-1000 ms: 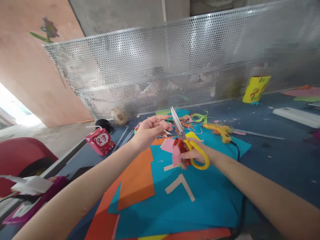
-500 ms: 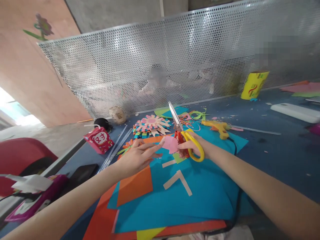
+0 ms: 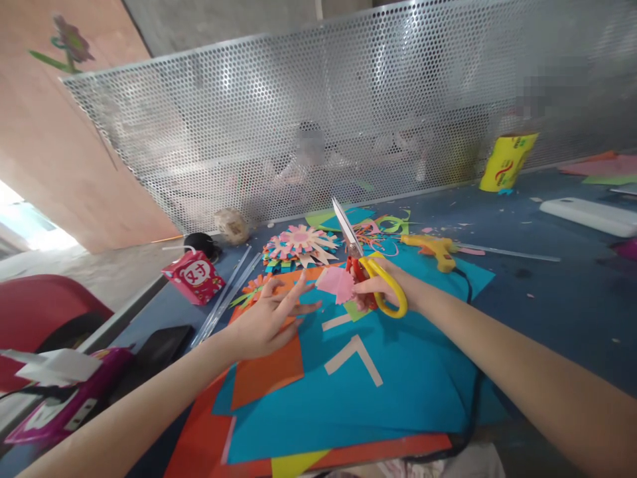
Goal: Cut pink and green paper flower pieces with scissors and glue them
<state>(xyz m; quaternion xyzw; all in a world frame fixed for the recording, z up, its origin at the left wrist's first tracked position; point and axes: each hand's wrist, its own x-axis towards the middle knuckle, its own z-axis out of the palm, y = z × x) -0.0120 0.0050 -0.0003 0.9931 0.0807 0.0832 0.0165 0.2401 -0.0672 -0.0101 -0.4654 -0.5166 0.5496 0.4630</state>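
Right hand (image 3: 385, 282) clasps scissors (image 3: 350, 234) and pink paper (image 3: 336, 284) above blue sheets (image 3: 408, 398).
The scissors point away, perhaps so one grip also pinches paper; the left hand (image 3: 271, 318), spread and empty, hovers nearby.

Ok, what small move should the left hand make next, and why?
Probably pinch the free edge of the pink paper. The left hand is open beside it and appears to hold nothing, while the right hand seems to grip both that paper and the yellow-handled scissors.
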